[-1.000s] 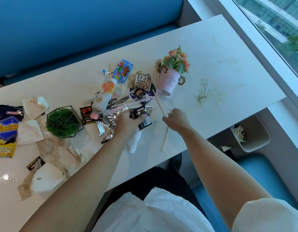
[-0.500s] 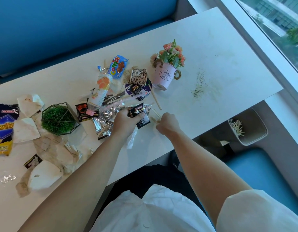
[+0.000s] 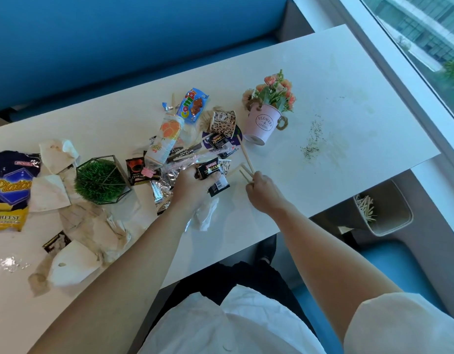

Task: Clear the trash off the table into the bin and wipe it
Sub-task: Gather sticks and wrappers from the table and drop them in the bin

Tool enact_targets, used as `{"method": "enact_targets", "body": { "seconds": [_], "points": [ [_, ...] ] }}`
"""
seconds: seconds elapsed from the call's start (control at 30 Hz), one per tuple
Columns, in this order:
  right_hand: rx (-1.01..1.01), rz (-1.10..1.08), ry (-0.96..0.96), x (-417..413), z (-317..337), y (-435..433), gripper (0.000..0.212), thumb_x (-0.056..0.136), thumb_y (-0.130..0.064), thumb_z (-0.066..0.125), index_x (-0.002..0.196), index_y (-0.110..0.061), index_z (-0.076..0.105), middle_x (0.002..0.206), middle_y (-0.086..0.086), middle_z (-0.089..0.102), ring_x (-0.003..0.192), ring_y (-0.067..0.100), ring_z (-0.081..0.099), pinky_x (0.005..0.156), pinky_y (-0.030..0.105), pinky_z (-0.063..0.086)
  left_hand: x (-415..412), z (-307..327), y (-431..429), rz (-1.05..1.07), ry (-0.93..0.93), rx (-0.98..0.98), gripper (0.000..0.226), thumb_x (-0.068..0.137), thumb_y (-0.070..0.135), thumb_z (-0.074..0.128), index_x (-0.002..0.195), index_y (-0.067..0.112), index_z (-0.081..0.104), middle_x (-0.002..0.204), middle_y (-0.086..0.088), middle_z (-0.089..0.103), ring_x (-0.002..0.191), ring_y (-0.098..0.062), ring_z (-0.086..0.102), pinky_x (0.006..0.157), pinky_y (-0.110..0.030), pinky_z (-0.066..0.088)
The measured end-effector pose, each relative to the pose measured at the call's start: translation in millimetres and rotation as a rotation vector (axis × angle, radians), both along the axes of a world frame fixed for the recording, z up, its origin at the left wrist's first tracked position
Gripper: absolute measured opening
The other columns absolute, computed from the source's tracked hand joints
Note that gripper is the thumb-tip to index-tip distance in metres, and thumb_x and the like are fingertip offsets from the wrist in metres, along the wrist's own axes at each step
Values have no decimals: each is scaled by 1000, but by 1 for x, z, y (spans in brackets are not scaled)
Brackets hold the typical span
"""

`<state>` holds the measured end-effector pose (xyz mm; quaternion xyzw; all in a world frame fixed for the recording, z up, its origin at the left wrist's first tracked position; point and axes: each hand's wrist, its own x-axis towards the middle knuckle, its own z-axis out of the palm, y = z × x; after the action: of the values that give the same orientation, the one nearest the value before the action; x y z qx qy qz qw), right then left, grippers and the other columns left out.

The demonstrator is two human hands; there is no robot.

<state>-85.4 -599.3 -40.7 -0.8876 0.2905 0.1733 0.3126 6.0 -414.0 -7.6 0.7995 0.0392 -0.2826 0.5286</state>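
Now | right hand [image 3: 265, 191] has gathered wooden sticks [image 3: 247, 171] | left hand [image 3: 192, 186] still grips sachet [image 3: 212, 169]

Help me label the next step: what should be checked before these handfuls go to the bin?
1. Left hand grips the Kopiko sachet: ok.
2. Right hand pinches the wooden sticks: ok; whether every stick is secure, cannot tell.
3. Bin open-topped, below the table's right end: ok.
4. Flower pot upright, apart from both hands: ok.
5. Table cleared: not ok; crisp bag, tissues and bottle remain.
6. Specks wiped: not ok.
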Motion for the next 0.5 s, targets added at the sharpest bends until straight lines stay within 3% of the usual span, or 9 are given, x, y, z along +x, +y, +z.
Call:
{"method": "enact_targets", "body": {
  "seconds": [0.13,0.2,0.27,0.37,0.5],
  "points": [
    [50,-116,-66,11,5,-5,12,99,-16,41,95,-5,41,90,15,52,82,33,47,68,37,31,2,-3,-2,10,11,-28,22,82,35,85,98,23,75,89,6,79,84,-14,76,84,-41,62],
    [83,-153,-102,18,5,-7,10,98,-13,42,101,-4,42,89,18,58,79,37,53,63,41,39,5,-3,-4,23,32,-61,18,83,34,85,95,25,76,89,8,79,85,-14,76,86,-45,62],
    [96,-138,-123,24,5,-8,14,97,-9,42,110,-5,43,92,21,61,79,39,57,63,42,45,7,-2,-5,36,44,-80,16,83,32,85,94,26,76,89,9,79,85,-13,76,87,-45,62],
    [59,-122,-133,31,4,-8,20,99,-8,42,120,-8,42,90,17,56,75,35,53,61,36,37,11,-3,-4,34,54,-83,18,83,33,85,96,24,76,90,8,79,88,-15,76,88,-43,61],
    [-64,-163,-112,38,-1,-11,22,100,-22,55,112,-5,47,96,20,60,83,40,58,65,38,43,14,-3,-2,44,74,-120,15,84,29,85,94,24,75,91,6,79,89,-16,75,85,-38,61]
  ]
}}
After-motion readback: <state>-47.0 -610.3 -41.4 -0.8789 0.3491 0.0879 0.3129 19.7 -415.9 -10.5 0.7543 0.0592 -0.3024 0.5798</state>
